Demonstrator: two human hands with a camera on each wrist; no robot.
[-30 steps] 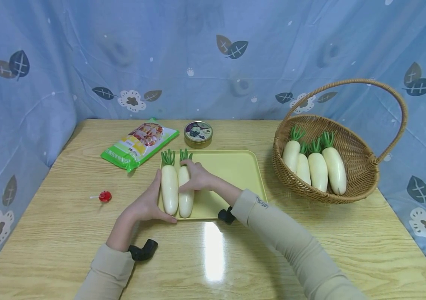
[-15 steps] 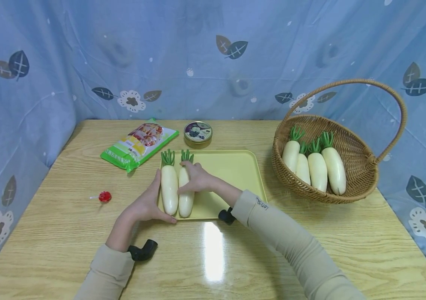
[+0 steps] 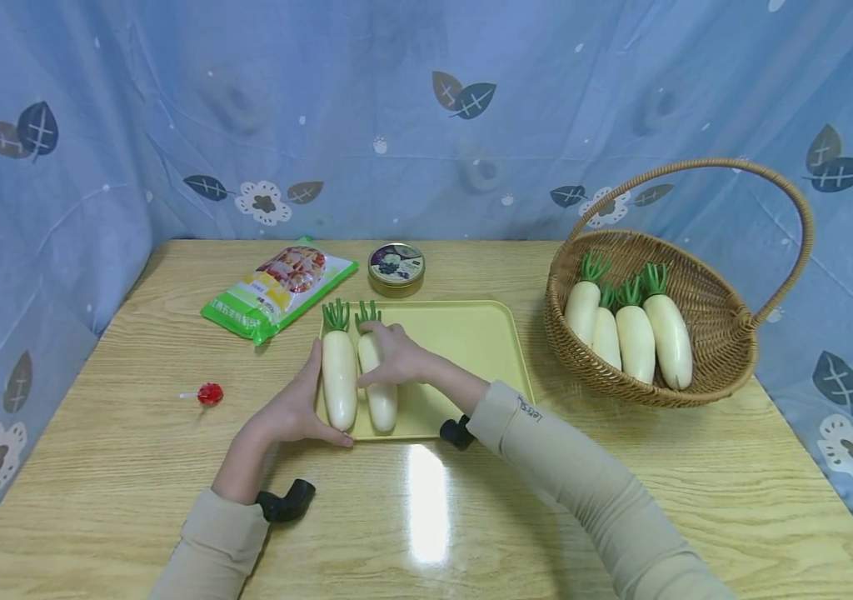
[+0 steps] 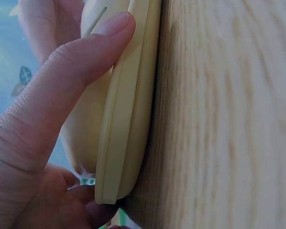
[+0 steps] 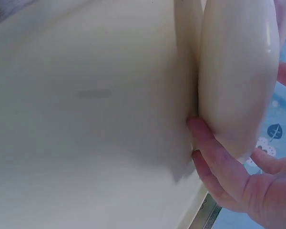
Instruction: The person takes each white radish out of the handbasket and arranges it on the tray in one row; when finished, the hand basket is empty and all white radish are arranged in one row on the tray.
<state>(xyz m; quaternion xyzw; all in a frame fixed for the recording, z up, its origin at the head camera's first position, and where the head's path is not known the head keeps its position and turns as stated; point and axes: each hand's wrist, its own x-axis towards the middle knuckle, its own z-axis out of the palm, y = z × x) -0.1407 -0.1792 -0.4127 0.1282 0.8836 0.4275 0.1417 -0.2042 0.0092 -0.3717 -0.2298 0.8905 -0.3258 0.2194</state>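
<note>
Two white radishes with green tops lie in a pale yellow tray (image 3: 464,337). My right hand (image 3: 406,360) grips the right-hand white radish (image 3: 381,407) near its green top, with fingers round the radish's body (image 5: 238,71) in the right wrist view. This radish slants slightly, its lower end apart from the left white radish (image 3: 340,379). My left hand (image 3: 295,411) holds the tray's near left corner beside the left radish. In the left wrist view, its thumb lies over the tray rim (image 4: 124,114) and other fingers curl at the far end.
At the right stands a wicker basket (image 3: 722,333) with several white radishes (image 3: 636,337). Behind the tray are a round tin (image 3: 396,268) and a green food packet (image 3: 284,287). A red lollipop (image 3: 209,393) lies at the left on the wooden table (image 3: 127,483).
The right-hand radish has turned: its lower end has swung right, away from the left radish, and its top slightly left. The left hand and tray stay in place.
</note>
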